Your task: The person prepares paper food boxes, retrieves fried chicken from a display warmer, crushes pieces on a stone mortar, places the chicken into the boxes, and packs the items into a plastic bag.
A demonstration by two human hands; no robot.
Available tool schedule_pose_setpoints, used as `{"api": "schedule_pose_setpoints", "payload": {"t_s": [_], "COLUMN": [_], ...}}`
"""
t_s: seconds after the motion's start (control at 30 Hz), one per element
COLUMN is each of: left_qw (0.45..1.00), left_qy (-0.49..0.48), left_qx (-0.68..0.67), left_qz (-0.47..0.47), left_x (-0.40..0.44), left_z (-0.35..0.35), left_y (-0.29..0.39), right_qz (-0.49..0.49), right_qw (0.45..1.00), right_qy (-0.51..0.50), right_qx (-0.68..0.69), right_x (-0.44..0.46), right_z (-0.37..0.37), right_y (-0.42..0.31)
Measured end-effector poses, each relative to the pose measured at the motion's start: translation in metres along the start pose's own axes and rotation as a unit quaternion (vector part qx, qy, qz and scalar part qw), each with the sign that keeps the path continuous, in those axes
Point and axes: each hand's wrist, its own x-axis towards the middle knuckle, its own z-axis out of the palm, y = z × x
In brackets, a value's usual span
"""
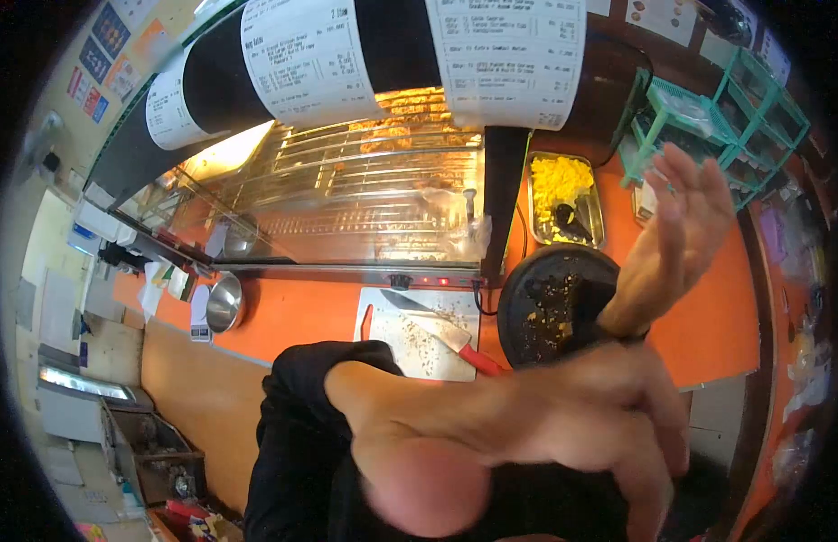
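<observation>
My right hand [676, 230] is raised over the right side of the orange counter, fingers up and apart, holding nothing. My left arm reaches across my body, and my left hand [617, 406] is by my right arm; its fingers are blurred, so their grip is unclear. Beside my right wrist lies a round black board [527, 303] with food crumbs on it. Left of that, a knife [437, 327] with a red handle rests on a white cutting board [375, 316] strewn with crumbs. A metal tray [602, 226] behind holds yellow scrambled egg [559, 181] and a black utensil.
A lit glass food warmer [346, 208] with browned food on racks stands at the back, with printed receipts [509, 63] hanging over its front. To the left are a metal bowl [224, 303] and a small scale [200, 316]. Green plastic shelves [708, 126] stand at the right.
</observation>
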Motion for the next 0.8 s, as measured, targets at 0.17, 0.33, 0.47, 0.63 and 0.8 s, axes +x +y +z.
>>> {"api": "schedule_pose_setpoints", "payload": {"t_s": [0.17, 0.33, 0.47, 0.63, 0.8], "left_qw": [0.982, 0.968, 0.963, 0.959, 0.958], "left_qy": [-0.016, -0.014, -0.011, -0.008, 0.004], "left_qx": [-0.185, -0.250, -0.267, -0.280, -0.285], "left_qz": [0.018, 0.034, 0.033, 0.031, 0.028], "left_x": [-0.004, -0.011, -0.013, -0.015, -0.019], "left_z": [0.032, 0.045, 0.048, 0.052, 0.053], "left_y": [-0.011, -0.020, -0.022, -0.021, -0.022], "right_qz": [-0.004, 0.058, 0.111, 0.159, 0.184], "right_qw": [1.000, 0.998, 0.994, 0.986, 0.983], "right_qy": [0.012, -0.015, -0.009, 0.026, -0.002], "right_qx": [0.028, 0.005, 0.010, 0.053, 0.022], "right_x": [-0.028, -0.054, -0.068, -0.075, -0.086], "right_z": [-0.013, -0.012, -0.009, -0.002, -0.002], "right_y": [-0.001, 0.001, 0.000, -0.001, 0.000]}}
